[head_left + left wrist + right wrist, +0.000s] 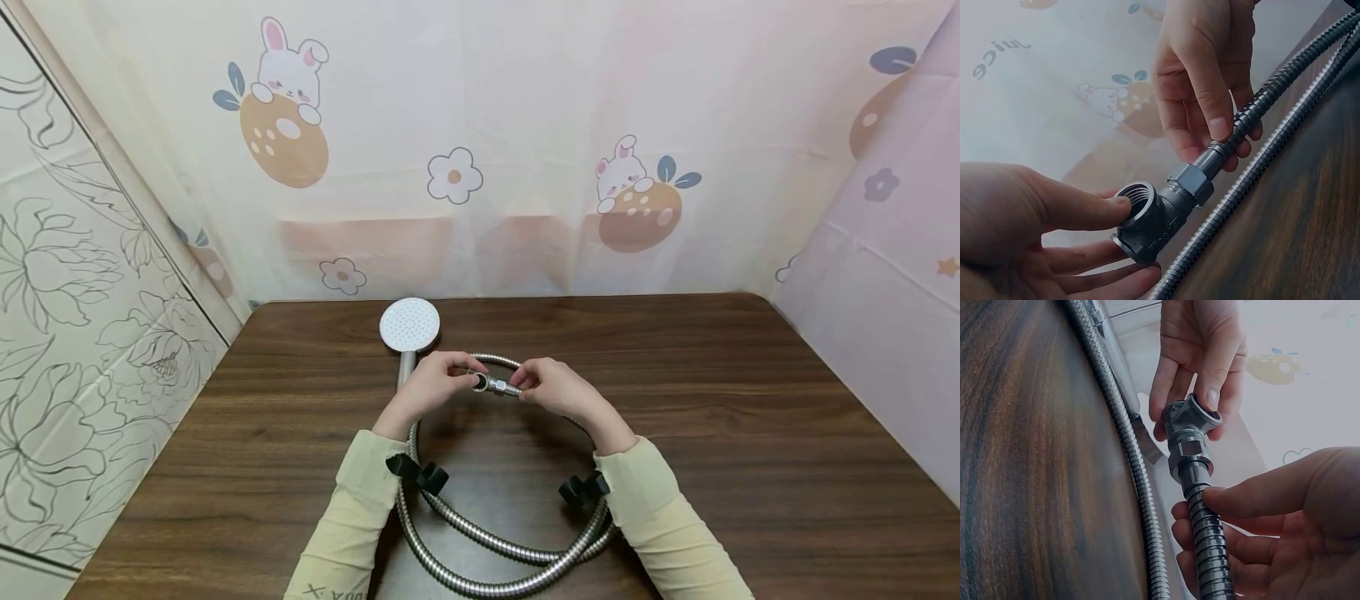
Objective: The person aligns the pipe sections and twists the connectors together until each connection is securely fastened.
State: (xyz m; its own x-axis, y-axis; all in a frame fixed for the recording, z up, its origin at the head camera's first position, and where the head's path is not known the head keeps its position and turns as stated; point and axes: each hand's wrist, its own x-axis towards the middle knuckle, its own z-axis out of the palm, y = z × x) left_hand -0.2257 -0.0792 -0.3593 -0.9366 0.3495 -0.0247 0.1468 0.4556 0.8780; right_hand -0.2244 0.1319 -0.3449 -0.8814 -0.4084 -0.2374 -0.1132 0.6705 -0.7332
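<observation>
A metal tee pipe fitting (1154,215) with a threaded round opening is joined to the hex nut (1191,185) at the end of a ribbed metal shower hose (1210,550). My left hand (435,382) pinches the tee, thumb at the rim of its opening. Just behind the nut, my right hand (558,387) grips the hose between thumb and fingers. Both hands are held above the table, close together. A shower head (409,324) with a white spray face lies beyond my left hand, its handle (407,367) partly hidden behind that hand.
The rest of the hose (487,587) lies in large loops on the brown wooden table (750,433), beneath and between my forearms. Behind the table hangs a patterned curtain (525,100). Black wrist mounts (417,472) sit on both sleeves, close above the hose.
</observation>
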